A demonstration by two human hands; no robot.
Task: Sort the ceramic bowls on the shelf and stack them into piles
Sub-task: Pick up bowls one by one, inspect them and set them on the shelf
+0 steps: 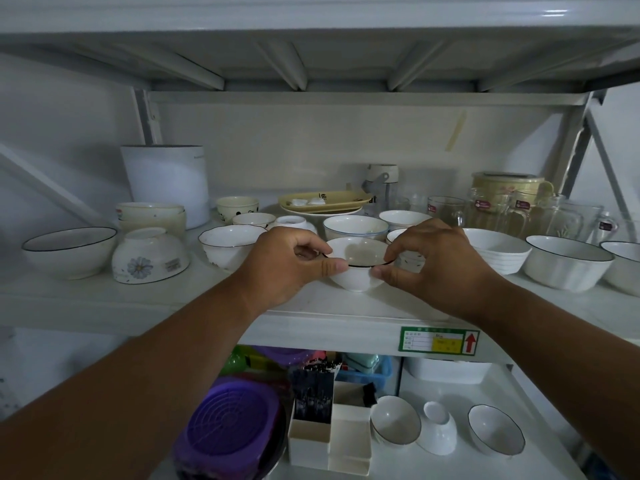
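While both hands pinch the rim of the small black-rimmed bowl [356,263], left hand [287,263] at its nine o'clock and right hand [438,268] at its three, the bowl sits upright near the front edge of the shelf [173,306]. Lifting it level, thumbs kept outside the rim, looks wisest before nesting it on a matching bowl; the black-rimmed bowl [232,245] at ten o'clock seems a candidate. Every upright bowl looks empty. The yellow tray [323,202] at twelve o'clock holds two small white pieces.
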